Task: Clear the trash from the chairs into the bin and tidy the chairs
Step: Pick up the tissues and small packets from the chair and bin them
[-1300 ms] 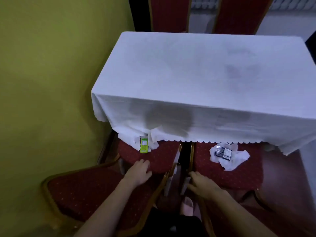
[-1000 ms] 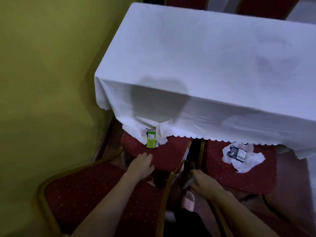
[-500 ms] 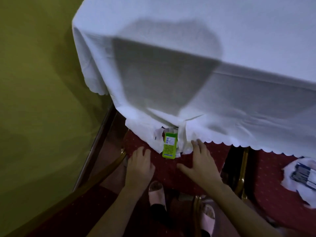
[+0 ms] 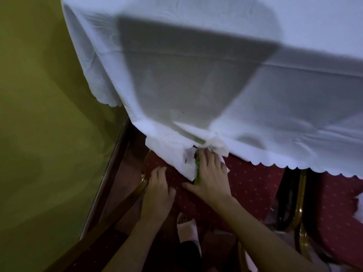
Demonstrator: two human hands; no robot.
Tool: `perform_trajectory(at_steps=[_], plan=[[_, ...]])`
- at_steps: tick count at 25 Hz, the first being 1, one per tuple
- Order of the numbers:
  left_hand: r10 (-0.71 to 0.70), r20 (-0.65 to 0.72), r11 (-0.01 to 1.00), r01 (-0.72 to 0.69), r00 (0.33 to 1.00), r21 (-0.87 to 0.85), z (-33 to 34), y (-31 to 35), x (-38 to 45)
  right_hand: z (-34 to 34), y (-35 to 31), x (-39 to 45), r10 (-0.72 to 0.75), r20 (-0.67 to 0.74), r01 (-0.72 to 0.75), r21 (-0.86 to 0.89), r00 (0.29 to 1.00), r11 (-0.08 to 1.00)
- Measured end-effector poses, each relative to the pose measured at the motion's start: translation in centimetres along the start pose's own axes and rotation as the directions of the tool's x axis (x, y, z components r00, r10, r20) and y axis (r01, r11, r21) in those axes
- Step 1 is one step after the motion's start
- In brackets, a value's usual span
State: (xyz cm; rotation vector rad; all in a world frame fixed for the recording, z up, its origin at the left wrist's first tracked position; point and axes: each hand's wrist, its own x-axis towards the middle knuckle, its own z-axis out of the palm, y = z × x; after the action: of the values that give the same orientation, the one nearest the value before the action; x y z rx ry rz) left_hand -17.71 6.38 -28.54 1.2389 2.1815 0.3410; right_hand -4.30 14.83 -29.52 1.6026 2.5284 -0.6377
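A small green carton [image 4: 197, 174] lies on the red chair seat [image 4: 251, 185] among white tissue [image 4: 184, 160], just under the tablecloth's scalloped hem. My right hand [image 4: 211, 177] lies on top of the carton and hides most of it. Its fingertips reach crumpled tissue [image 4: 218, 147] and its thumb is spread wide to the left. My left hand [image 4: 158, 190] rests flat on the seat's left front corner, beside the tissue and holding nothing. More white paper [image 4: 358, 205] shows at the right edge on a second red chair [image 4: 337, 209].
A white tablecloth [image 4: 196, 75] hangs low over both chair seats. A yellow-green wall [image 4: 49, 114] closes off the left. The chairs' gold frames [image 4: 298, 203] stand close together at right. My foot in a pale slipper [image 4: 186, 226] is below the seat.
I have leaned in closer to the left chair. My right hand crossed from the right chair's front onto the green carton and tissue. My left hand shifted slightly forward on the seat.
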Motion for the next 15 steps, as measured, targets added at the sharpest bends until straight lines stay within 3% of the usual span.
perform_trajectory(at_steps=[4, 8, 11, 15], plan=[[0.018, 0.024, 1.000, -0.018, 1.000, -0.006, 0.0, -0.3, -0.2, 0.5, -0.9, 1.7, 0.097, -0.024, -0.100, -0.116, 0.995, 0.988], [0.008, 0.016, 1.000, -0.008, 1.000, -0.010, 0.0, 0.1, -0.2, 0.4, 0.3, 3.0, -0.061, 0.021, 0.065, -0.289, 0.998, 0.955], [0.033, 0.022, 0.998, -0.034, 0.999, 0.053, -0.1, 0.5, -0.3, 0.0, 2.0, 3.4, -0.096, 0.045, 0.103, -0.198, 0.994, 0.975], [0.152, -0.031, 0.988, -0.151, 0.988, 0.043, 0.6, 3.2, 0.1, -0.2, 4.8, 1.5, 0.099, -0.005, -0.097, 0.131, 0.995, 0.987]])
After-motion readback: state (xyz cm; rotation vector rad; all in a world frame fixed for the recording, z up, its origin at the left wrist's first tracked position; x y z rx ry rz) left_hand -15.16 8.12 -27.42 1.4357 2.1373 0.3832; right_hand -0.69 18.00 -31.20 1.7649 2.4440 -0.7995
